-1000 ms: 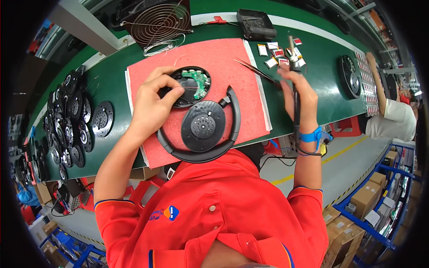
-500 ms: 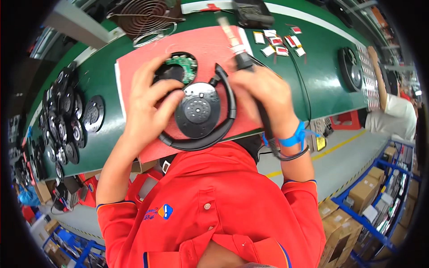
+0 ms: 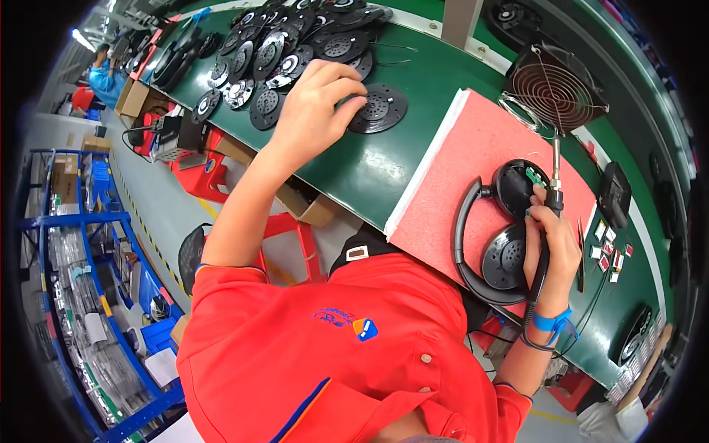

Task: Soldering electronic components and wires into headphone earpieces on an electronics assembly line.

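My left hand reaches over the green bench at the left, its fingers curved with the thumb apart. Its fingertips are at the near edge of a round black perforated plate; whether they touch it I cannot tell. In my right hand is a soldering iron, its metal tip pointing away from me. Beneath that hand lies a black headset, its curved headband toward the left. One open ear cup shows a bit of green circuit board; the other ear cup has a perforated face.
A red mat lies under the headset. More round black plates are heaped at the far left. A fan with a spiral wire grille stands behind the mat. Small flat battery-like packs and a dark box are at the right.
The view has swung left. My left hand has come away from the headset and moved left to the round plate. My right hand still holds the soldering iron, now over the headset.
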`<action>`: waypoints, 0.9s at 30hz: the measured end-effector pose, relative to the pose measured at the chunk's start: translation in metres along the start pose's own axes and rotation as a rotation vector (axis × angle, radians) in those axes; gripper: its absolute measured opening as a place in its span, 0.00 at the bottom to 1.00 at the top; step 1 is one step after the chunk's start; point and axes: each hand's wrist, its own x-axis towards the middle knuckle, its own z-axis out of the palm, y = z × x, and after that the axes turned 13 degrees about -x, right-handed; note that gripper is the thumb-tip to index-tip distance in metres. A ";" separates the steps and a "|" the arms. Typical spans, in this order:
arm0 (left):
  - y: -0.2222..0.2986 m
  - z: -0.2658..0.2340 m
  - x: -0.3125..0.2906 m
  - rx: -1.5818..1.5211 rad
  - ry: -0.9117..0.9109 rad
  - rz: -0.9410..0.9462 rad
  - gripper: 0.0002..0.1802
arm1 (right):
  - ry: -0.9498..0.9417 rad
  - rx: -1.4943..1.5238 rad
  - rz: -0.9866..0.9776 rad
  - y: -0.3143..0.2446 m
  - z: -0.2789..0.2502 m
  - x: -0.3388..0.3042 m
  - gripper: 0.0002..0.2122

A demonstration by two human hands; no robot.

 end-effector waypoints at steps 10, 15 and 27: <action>-0.070 0.047 0.084 0.173 -0.155 0.017 0.08 | -0.038 0.050 0.089 0.000 0.001 -0.007 0.12; -0.090 0.030 0.116 -0.409 -0.329 -0.120 0.11 | 0.124 0.046 0.035 0.000 -0.002 -0.007 0.13; 0.075 -0.019 0.092 -0.922 -0.289 -0.181 0.03 | 0.184 0.153 0.013 0.011 -0.001 -0.005 0.12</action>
